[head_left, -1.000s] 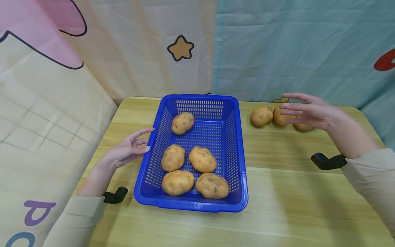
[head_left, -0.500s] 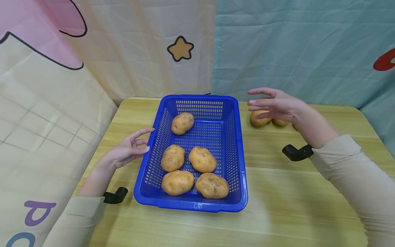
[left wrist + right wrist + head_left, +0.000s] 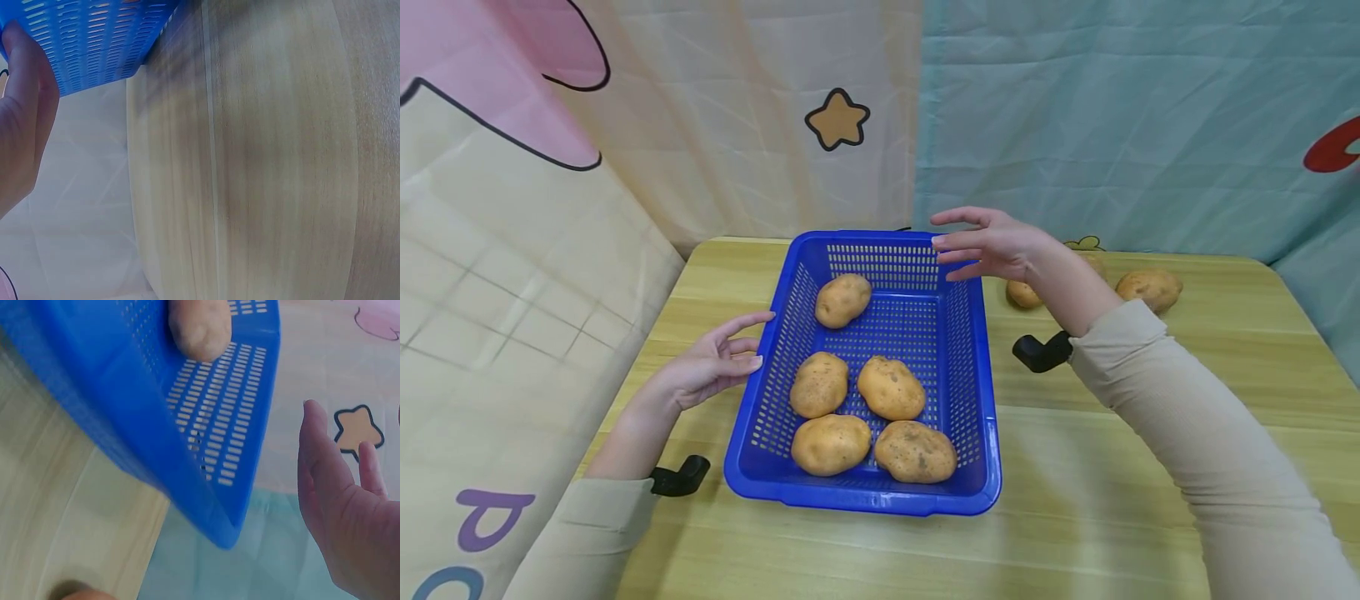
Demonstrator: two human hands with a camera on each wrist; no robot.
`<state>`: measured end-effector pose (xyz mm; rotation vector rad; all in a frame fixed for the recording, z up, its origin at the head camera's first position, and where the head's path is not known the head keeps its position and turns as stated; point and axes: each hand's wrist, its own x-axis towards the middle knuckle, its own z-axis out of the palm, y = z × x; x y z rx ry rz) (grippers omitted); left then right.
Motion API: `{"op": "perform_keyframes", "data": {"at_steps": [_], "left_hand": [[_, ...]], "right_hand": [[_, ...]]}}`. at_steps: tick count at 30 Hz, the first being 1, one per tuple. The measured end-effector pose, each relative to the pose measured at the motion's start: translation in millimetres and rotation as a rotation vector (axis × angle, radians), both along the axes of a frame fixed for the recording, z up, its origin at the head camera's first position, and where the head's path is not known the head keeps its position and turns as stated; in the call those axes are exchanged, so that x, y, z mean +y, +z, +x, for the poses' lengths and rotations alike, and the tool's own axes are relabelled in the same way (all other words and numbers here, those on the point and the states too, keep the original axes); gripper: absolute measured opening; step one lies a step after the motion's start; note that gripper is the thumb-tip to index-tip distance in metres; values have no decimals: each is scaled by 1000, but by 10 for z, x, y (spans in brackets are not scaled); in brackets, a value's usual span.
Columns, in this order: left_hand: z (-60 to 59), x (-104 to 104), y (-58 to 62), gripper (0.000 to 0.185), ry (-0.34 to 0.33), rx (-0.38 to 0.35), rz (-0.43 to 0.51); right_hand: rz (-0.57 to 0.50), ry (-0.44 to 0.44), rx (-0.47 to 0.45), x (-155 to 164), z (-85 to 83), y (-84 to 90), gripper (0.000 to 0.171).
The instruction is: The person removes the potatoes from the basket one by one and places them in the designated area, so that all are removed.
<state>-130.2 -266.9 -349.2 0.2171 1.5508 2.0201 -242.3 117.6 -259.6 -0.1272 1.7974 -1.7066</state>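
A blue plastic basket [image 3: 880, 500] with slotted walls stands on the table and holds several potatoes. Four of its potatoes, one of them this potato [image 3: 891, 388], lie toward the near end; a single potato [image 3: 843, 301] sits by the far left. My left hand [image 3: 711, 367] touches the left rim with its thumb and index fingertips, its fingers relaxed. Over the far right corner hovers my right hand [image 3: 992, 244], fingers spread and nothing in them. In the right wrist view the right hand [image 3: 350, 506] shows beside the basket wall, apart from it.
Right of the basket, more potatoes lie near the table's back edge: one potato [image 3: 1150, 289] shows plainly, others are partly behind the right forearm. Printed curtains [image 3: 1105, 125] hang behind and left of the wooden table [image 3: 1075, 517].
My right hand has moved left, from above the loose potatoes to the basket's far right corner. The left hand, the basket and its potatoes have stayed in place.
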Motion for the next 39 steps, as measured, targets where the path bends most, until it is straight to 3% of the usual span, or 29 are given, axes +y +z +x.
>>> {"op": "perform_keyframes", "data": {"at_steps": [12, 22, 39], "left_hand": [[14, 0, -7, 57, 3, 0, 1], [3, -13, -22, 56, 3, 0, 3], [-1, -12, -22, 56, -10, 2, 10]], "right_hand": [[-36, -45, -98, -447, -114, -212, 57], [-52, -136, -161, -676, -214, -415, 55], [87, -212, -284, -1085, -190, -758, 53]]}}
